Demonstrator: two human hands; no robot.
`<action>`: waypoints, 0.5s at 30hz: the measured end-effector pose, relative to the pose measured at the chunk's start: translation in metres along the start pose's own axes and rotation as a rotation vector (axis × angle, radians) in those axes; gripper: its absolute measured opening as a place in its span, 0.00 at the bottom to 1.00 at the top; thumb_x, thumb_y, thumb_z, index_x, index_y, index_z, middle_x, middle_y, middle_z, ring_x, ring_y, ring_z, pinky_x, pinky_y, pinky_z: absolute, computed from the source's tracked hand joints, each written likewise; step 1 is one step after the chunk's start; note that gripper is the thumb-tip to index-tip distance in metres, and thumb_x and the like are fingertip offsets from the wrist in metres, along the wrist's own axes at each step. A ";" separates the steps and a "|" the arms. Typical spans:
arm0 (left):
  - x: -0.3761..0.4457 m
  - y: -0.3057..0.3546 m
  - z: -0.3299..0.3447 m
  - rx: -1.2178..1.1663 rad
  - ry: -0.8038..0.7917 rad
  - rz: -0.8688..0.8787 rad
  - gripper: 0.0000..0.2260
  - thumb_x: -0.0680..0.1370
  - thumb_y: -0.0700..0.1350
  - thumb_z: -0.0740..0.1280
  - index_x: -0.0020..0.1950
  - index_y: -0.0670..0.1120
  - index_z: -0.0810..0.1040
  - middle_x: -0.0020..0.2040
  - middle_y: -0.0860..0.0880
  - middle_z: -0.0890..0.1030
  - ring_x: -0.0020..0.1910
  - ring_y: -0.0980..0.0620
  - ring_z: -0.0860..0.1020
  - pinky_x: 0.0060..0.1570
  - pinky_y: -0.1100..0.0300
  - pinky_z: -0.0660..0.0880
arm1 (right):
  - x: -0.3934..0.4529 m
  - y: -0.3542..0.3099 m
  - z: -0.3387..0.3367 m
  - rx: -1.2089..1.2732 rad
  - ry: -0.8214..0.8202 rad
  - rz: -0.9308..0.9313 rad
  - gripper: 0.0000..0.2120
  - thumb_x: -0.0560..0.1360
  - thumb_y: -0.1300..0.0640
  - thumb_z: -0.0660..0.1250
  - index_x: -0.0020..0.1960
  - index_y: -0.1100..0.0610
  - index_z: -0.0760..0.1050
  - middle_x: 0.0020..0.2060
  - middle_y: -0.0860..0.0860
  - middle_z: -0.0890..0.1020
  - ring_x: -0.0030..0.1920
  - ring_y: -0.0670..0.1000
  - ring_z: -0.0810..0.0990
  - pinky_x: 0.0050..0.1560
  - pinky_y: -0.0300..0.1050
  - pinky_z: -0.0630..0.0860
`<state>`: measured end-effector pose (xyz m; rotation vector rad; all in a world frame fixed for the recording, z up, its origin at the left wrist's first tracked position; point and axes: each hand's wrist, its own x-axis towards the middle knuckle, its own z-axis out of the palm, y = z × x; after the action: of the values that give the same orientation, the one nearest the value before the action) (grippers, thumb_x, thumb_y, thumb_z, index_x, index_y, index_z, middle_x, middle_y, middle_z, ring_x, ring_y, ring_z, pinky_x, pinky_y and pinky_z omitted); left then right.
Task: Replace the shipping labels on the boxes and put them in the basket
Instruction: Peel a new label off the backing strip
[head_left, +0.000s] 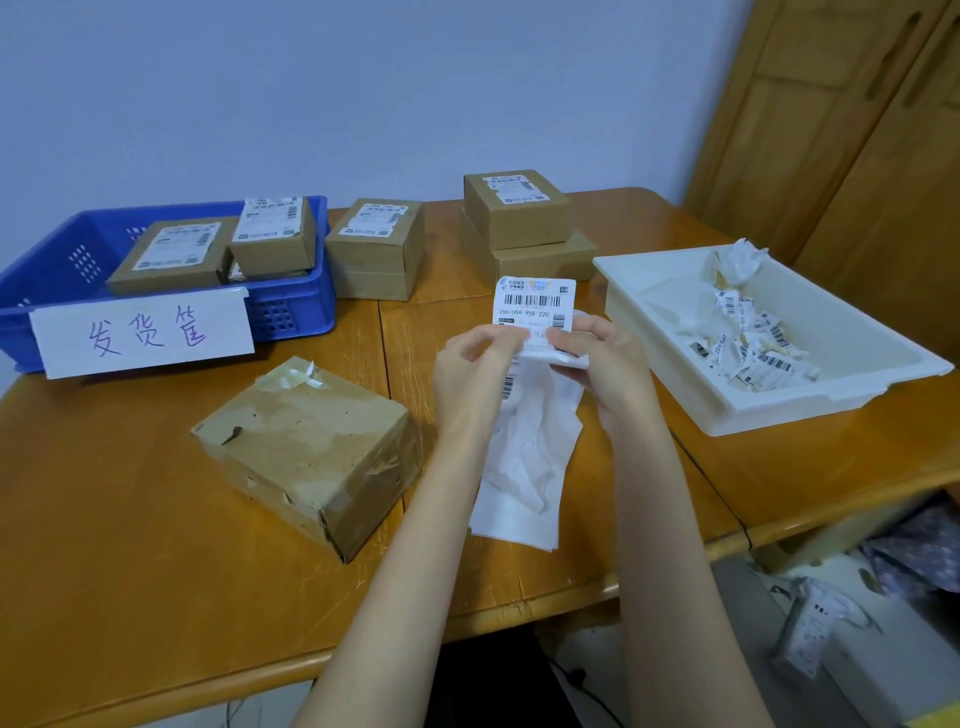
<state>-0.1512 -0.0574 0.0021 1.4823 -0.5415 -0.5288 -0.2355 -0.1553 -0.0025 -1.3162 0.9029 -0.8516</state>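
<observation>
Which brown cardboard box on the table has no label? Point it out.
The worn, taped cardboard box nearest the left hand; its top is bare, the others carry white labels.

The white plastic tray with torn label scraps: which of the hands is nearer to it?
Right. The right hand is just left of the white plastic tray; the left hand is farther left, both pinching the shipping label.

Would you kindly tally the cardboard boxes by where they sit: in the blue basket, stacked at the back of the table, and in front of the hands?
In the blue basket: 2 clearly visible, flat box and upper box; something beneath is unclear.
Back stacks: 4, left pair, right pair.
Near, stripped box: 1.
Total: 7
</observation>
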 end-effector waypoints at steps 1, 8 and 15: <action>-0.003 0.003 -0.002 -0.023 -0.037 0.002 0.02 0.77 0.50 0.70 0.46 0.55 0.83 0.55 0.56 0.82 0.55 0.55 0.77 0.42 0.74 0.73 | 0.000 -0.003 0.002 -0.007 -0.019 -0.013 0.05 0.74 0.62 0.71 0.50 0.57 0.80 0.55 0.53 0.83 0.53 0.51 0.83 0.52 0.43 0.81; -0.015 0.034 -0.030 -0.015 -0.196 0.024 0.15 0.68 0.63 0.63 0.53 0.63 0.76 0.62 0.56 0.76 0.61 0.56 0.74 0.58 0.59 0.71 | -0.001 -0.018 0.025 0.307 -0.236 0.104 0.11 0.79 0.64 0.64 0.60 0.66 0.75 0.51 0.59 0.84 0.48 0.55 0.85 0.45 0.43 0.82; 0.001 0.039 -0.067 0.016 0.162 0.087 0.07 0.82 0.51 0.64 0.57 0.53 0.80 0.53 0.53 0.83 0.54 0.51 0.81 0.54 0.50 0.78 | -0.014 -0.032 0.054 0.111 -0.592 0.158 0.17 0.77 0.66 0.65 0.64 0.57 0.74 0.54 0.51 0.85 0.51 0.52 0.85 0.46 0.43 0.82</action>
<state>-0.1080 -0.0057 0.0404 1.4943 -0.4816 -0.3336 -0.1928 -0.1229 0.0322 -1.2791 0.4734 -0.3457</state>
